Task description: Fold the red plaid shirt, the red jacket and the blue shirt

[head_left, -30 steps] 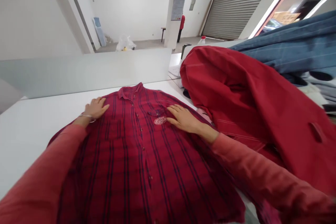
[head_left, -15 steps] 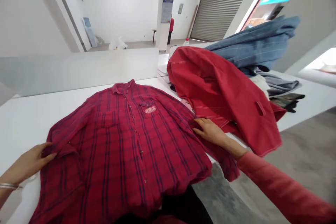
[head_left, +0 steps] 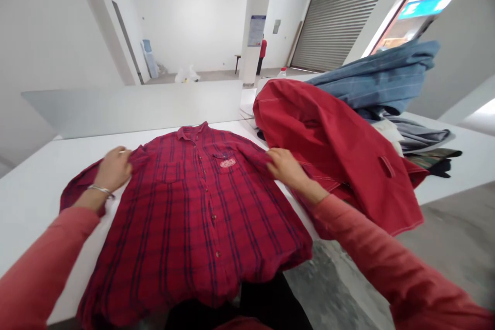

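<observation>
A red plaid button-up shirt (head_left: 185, 216) lies front up on the white table (head_left: 27, 191), its collar at the far side and its hem hanging over the near edge. My left hand (head_left: 115, 169) is closed on the shirt's sleeve near the shoulder at the left, and that sleeve spreads out beyond my wrist. On the other side my right hand (head_left: 285, 166) pinches the opposite sleeve at its upper part. The rest of this sleeve runs partly hidden under my forearm. A pale oval patch (head_left: 227, 163) shows on one chest pocket.
Right of the shirt, a red garment with white stitching (head_left: 332, 139) lies heaped against a pile with blue denim (head_left: 382, 80) and grey cloth (head_left: 421, 134). A low pale panel (head_left: 147, 108) borders the table's far edge. Farther back stands a person in red (head_left: 263, 49) beside a pillar.
My left hand has moved from the lower sleeve up toward the shoulder, shifting the sleeve outward. My right hand has slid up the other sleeve. The view has tilted slightly upward.
</observation>
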A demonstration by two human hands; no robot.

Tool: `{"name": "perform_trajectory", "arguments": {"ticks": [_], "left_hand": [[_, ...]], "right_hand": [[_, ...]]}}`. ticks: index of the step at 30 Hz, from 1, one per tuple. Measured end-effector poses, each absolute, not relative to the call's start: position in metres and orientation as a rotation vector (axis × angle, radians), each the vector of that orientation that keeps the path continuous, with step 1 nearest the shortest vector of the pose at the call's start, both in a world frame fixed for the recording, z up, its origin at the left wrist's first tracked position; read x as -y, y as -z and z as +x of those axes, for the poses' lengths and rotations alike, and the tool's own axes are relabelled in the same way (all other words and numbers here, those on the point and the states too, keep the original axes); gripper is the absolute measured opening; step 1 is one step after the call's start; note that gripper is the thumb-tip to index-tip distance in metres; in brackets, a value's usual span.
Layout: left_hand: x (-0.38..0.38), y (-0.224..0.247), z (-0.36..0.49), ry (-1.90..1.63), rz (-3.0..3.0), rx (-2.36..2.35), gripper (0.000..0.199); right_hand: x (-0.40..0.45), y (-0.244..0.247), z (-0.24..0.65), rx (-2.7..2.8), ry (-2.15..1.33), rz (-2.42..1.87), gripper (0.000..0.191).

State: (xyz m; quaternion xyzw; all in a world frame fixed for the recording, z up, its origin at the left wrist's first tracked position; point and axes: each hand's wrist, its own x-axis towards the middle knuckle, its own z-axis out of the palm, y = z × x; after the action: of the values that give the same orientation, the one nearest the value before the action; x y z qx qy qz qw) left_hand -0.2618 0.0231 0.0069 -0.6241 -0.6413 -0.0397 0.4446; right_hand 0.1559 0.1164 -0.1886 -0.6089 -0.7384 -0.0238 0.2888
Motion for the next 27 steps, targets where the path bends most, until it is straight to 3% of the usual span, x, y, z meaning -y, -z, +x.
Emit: {"name": "perform_trajectory", "arguments": {"ticks": [6,18,22,27], "left_hand": [[-0.074,0.050,-0.163,0.047,-1.942,1.583,0.027],[-0.138,0.069,-0.130,0.011,-1.825,1.953,0.028],[-0.139,0.061,-0.133,0.106,-1.835,2.019,0.022],[-0.142,0.051,-0.134,0.298,-1.943,2.107,0.032]], "right_hand": [[-0.104,0.224,0.060,2.276,0.160,-1.027,0.059],[-0.105,0.242,0.043,2.285,0.085,-1.019,0.058],[-0.102,0.239,0.044,2.298,0.029,-1.032,0.056],[-0.095,0.229,0.047,2.345,-0.070,-1.052,0.056]]}}
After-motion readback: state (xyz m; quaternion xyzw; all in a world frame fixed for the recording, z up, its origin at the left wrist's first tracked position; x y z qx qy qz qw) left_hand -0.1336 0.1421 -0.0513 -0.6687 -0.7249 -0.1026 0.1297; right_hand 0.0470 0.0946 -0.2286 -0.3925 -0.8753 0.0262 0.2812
